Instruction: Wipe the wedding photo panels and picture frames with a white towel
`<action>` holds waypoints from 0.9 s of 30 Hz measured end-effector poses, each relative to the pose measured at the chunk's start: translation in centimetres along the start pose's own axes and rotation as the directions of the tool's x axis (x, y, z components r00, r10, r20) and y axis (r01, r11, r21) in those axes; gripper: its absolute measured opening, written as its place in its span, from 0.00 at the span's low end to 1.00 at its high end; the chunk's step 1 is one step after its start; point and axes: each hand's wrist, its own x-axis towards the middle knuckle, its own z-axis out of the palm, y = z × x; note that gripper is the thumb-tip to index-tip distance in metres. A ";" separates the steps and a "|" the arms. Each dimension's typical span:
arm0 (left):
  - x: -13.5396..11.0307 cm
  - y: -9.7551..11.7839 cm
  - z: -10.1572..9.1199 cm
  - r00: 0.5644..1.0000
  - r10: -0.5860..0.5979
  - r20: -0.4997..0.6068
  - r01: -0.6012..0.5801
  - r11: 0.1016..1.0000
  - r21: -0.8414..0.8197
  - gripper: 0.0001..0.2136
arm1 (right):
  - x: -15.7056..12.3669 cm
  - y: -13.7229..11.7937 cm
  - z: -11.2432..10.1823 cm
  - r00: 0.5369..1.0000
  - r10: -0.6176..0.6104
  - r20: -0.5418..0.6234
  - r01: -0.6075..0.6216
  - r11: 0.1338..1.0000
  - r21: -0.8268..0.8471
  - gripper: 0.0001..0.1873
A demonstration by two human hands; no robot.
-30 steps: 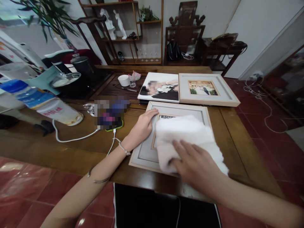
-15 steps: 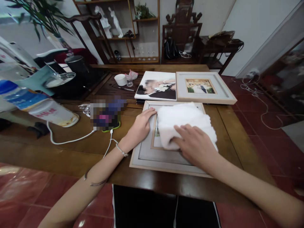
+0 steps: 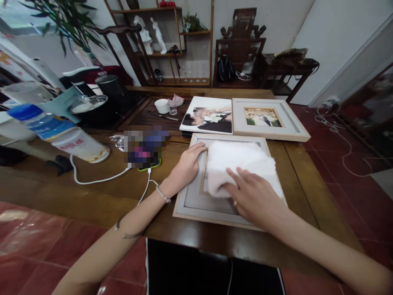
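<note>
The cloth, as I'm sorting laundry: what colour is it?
The cloth is white, clearest in the head view.

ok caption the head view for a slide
Right hand holds a thick white cloth on a pale rectangular picture frame, left hand on the frame's left side.

On the bench [image 3: 95,200], centre to upper right, I counted two picture frames [image 3: 211,207], one photo panel [image 3: 219,123] and one white cloth [image 3: 242,162]. Grips came to two, a left grip [image 3: 188,167] and a right grip [image 3: 256,194]; bracelets [image 3: 162,196] on the left arm, two. Left of the view held one blue-capped bottle [image 3: 66,137] and two lidded vessels [image 3: 109,92]. Upper centre-left: one white cup [image 3: 161,106], one clear cup [image 3: 172,111]. Shelf unit [image 3: 211,53] behind carried two white statuettes [image 3: 159,37]; its stem glasses [image 3: 195,73] were too small to count. Dark chairs [image 3: 244,39] numbered two.
</note>
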 end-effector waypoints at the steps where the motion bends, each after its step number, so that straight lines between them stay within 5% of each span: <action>1: 0.0 0.0 0.0 1.000 0.000 0.001 0.000 1.000 0.003 0.25 | -0.5 -0.7 -0.7 0.999 -0.033 0.010 0.033 0.999 0.030 0.17; 5: -0.1 -0.1 0.1 1.000 0.004 0.016 -0.004 1.000 0.003 0.25 | -3.0 -3.0 -3.4 0.984 -0.175 -0.040 0.179 0.974 0.139 0.07; 9: -0.2 -0.3 0.1 1.000 0.011 0.023 -0.011 1.000 0.001 0.25 | -3.8 -3.4 -4.2 0.977 -0.185 -0.106 0.205 0.951 0.230 0.04; 15: -0.1 -0.1 0.0 0.999 0.021 0.029 -0.021 1.000 0.006 0.23 | -0.5 0.2 -1.1 0.992 -0.118 -0.032 0.122 0.980 0.157 0.15; 21: 0.0 0.0 -0.2 0.999 0.020 0.034 -0.019 1.000 -0.007 0.25 | 1.1 5.3 1.3 0.990 0.092 -0.109 -0.097 0.994 -0.043 0.26; 24: -0.1 -0.1 -0.2 0.999 0.011 0.041 -0.011 1.000 -0.008 0.24 | 1.1 6.1 1.8 0.978 0.152 -0.145 -0.166 0.982 -0.094 0.28; 27: -0.1 -0.2 -0.1 0.999 0.011 0.035 -0.010 1.000 -0.025 0.25 | 1.1 5.3 2.0 0.993 0.097 -0.065 -0.102 0.991 -0.088 0.27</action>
